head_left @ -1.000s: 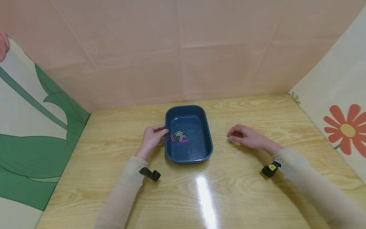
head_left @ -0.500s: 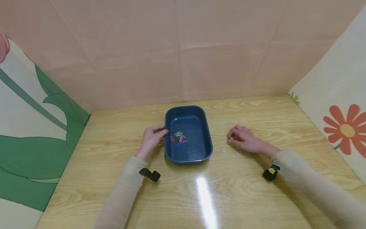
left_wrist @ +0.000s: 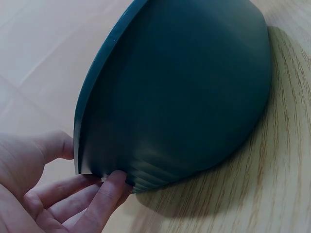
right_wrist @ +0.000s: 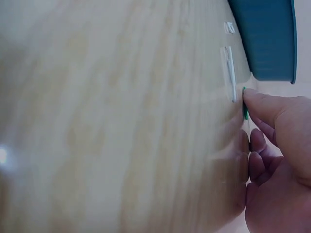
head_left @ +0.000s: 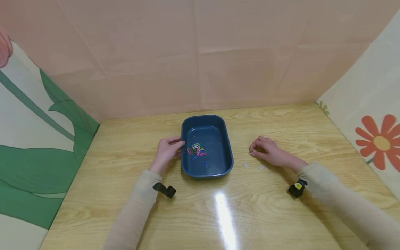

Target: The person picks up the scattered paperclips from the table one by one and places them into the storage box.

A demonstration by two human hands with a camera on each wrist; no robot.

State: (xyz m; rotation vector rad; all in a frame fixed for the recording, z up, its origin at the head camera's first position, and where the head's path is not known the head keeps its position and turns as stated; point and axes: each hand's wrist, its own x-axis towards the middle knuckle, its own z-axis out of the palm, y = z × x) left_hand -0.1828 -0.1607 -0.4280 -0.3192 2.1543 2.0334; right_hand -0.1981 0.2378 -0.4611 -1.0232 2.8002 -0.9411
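A deep blue plastic tray (head_left: 223, 146) rests on the table with several coloured paper clips (head_left: 196, 150) heaped toward its left side. My left hand (head_left: 167, 152) holds the tray's left wall, thumb at the rim and fingers against the outside. In the left wrist view the tray's outer wall (left_wrist: 184, 97) fills the middle. To the right of the tray, my right hand (head_left: 268, 151) is low at the table. Its thumb and forefinger pinch a green paper clip (right_wrist: 245, 110), mostly covered by the thumb. Two white paper clips (head_left: 245, 164) (head_left: 261, 167) lie close by.
The wooden table (head_left: 187, 215) carries a bright light reflection (head_left: 225, 218) in front. A pink sheet (head_left: 200, 62) stands along the back edge. Printed flower panels (head_left: 379, 142) flank both sides. Small black cameras (head_left: 295, 190) sit on both wrists.
My right thumb and fingers have come down over the green paper clip, which was visible in the head view a second ago. The left hand and tray stay put.
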